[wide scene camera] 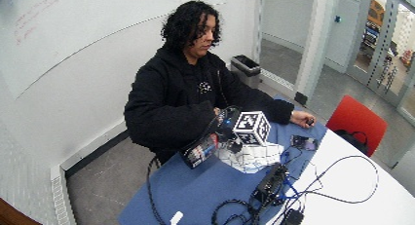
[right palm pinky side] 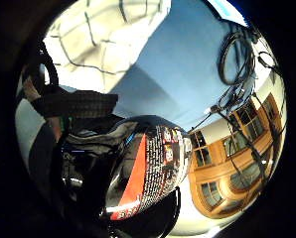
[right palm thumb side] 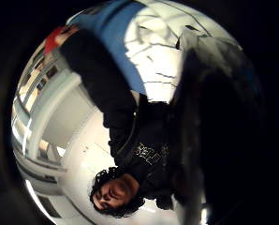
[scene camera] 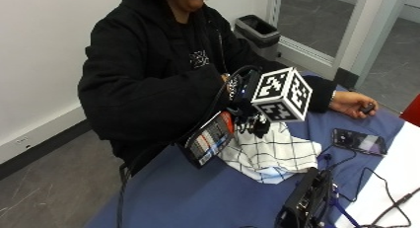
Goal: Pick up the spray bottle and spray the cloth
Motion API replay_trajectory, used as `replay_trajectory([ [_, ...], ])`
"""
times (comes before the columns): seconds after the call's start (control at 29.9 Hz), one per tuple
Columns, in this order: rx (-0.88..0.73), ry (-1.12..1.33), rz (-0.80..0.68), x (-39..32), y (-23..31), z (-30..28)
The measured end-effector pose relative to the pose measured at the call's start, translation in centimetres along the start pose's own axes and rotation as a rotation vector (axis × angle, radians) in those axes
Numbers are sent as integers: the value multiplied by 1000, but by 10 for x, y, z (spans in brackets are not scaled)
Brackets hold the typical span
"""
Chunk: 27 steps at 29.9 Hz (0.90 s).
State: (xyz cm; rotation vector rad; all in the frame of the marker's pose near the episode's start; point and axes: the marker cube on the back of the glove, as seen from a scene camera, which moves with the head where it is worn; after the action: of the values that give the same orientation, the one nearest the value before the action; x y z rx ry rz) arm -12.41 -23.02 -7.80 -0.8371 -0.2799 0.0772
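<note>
**Bottle up, label unreadable**

Blue-covered table (scene camera: 197, 198), checked cloth (scene camera: 272, 154) just below the grip. Gloved right hand (scene camera: 246, 97), mostly hidden, is wrapped round the tilted spray bottle (scene camera: 209, 139). Its red-and-white label print is too small to read.

A desk (scene camera: 197, 198) with a blue top is carrying the things. A white cloth with a dark grid (scene camera: 272, 156) is lying crumpled near its middle. A phone (scene camera: 358, 141) is lying flat beyond the cloth, well apart from it. A black device (scene camera: 305, 198) is sitting just beside the cloth's near edge, with cables (scene camera: 377, 188) trailing across the white stretch of desk.
</note>
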Motion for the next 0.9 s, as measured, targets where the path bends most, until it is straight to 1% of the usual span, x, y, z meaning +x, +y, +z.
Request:
replay_trajectory([
  [0.13, 106, -39, -111, -27, 10, -26],
  [0.27, 173, -82, -219, -56, 12, -44],
  [0.57, 308, -246, -499, -117, -2, -74],
  [0.67, 404, -313, -587, -131, -12, -83],
  [0.9, 685, -522, -787, -142, -43, -98],
])
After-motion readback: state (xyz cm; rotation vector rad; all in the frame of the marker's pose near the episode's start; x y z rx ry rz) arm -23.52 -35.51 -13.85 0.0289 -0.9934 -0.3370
